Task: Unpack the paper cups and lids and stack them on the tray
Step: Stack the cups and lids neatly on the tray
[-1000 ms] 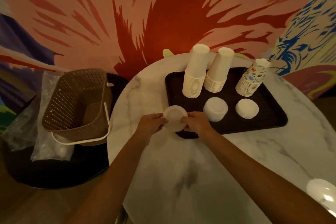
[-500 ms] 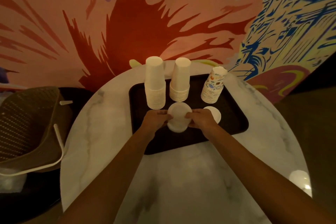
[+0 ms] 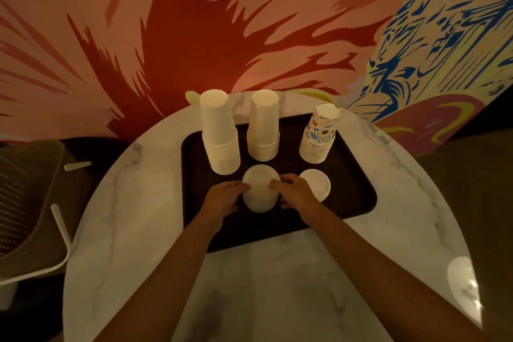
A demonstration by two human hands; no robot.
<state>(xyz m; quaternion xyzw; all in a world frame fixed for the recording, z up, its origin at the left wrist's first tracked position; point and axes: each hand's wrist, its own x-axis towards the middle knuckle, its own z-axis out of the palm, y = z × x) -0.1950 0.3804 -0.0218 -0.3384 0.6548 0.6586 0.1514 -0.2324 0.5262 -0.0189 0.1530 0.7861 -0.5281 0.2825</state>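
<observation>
Clasping a stack of white lids from opposite sides, the left hand and the right hand each curl their fingers round its wall. This two-sided hold probably keeps the loose lids from sliding apart while the pile is squared up. The stack is in the middle of the dark tray, just in front of the middle cup stack; I cannot tell whether its base is fully down.

Three upside-down piles stand along the tray's far edge: a tall white cup stack toward the far left corner, the middle one, and a patterned cup stack toward the far right corner. A second lid pile lies just beside the right hand, in front of the patterned cups, so the lids seem to be lined up before their cups.

Space is tight on the far side and to the right, where knuckles could nudge a pile. Open room lies toward the tray's near edge and near left corner, and the marble tabletop in front lets the arms draw back. A woven basket stands off the tabletop's left edge.
</observation>
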